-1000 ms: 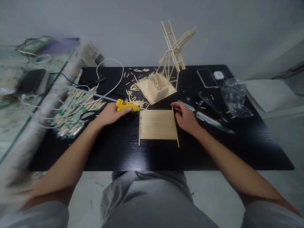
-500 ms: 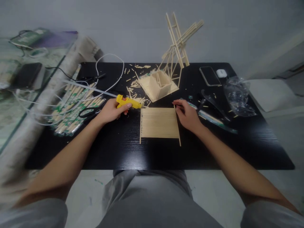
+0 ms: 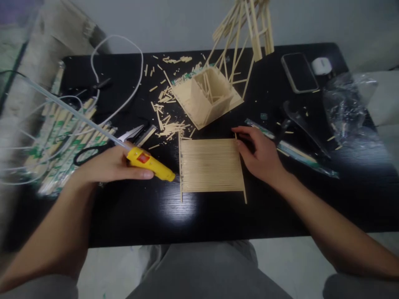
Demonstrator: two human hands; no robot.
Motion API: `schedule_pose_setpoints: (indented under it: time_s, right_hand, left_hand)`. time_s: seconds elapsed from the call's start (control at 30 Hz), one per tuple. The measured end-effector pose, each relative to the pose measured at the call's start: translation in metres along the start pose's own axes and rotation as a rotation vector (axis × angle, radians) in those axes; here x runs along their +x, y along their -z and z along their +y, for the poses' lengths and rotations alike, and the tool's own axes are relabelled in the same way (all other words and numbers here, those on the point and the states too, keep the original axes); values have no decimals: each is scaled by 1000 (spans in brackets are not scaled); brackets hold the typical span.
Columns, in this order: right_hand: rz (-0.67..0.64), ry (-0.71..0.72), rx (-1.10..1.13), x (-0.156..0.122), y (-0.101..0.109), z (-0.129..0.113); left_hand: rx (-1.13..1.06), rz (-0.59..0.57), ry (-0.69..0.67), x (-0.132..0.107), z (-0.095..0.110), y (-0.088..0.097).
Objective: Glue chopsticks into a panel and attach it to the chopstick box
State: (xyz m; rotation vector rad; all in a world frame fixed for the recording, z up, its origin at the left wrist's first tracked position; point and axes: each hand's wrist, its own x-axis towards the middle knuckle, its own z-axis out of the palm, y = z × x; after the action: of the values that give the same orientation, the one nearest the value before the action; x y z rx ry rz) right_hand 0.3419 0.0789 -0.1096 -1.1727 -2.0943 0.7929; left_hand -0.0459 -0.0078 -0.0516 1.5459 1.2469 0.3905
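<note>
Left hand (image 3: 107, 166) gripping yellow hot-glue gun (image 3: 152, 165), nozzle (image 3: 173, 179) pointing toward wooden-stick panel (image 3: 212, 166); right hand (image 3: 262, 158) pinching panel's far right corner, apparently steadying it.

A grey wall (image 3: 174, 25) backs the black table (image 3: 264, 214).

Pretty much a DIY craft corner, can't tell if it's somebody's home. Left hand (image 3: 107, 164) has a hot glue gun (image 3: 151, 164) over a black wood-grain table (image 3: 131, 220). Left of that grip, plastic-wrapped chopsticks (image 3: 59, 141); just beside it, scissors (image 3: 131, 133). Beyond it, loads of stick offcuts (image 3: 170, 128), a stick-built model (image 3: 212, 97) and a plain gray wall (image 3: 162, 25).
</note>
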Motion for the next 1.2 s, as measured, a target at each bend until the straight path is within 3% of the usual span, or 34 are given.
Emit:
schedule_pose_setpoints:
  time_s: [0.07, 0.23, 1.2]
  right_hand:
    - [-2, -5, -9, -1, 1, -2]
    - [-11, -11, -39, -3, 3, -5]
    - [-29, -5, -39, -6, 8, -8]
  left_hand:
    - [68, -57, -58, 0, 6, -1]
    - [110, -48, -124, 6, 16, -7]
    - [207, -35, -225, 7, 13, -12]
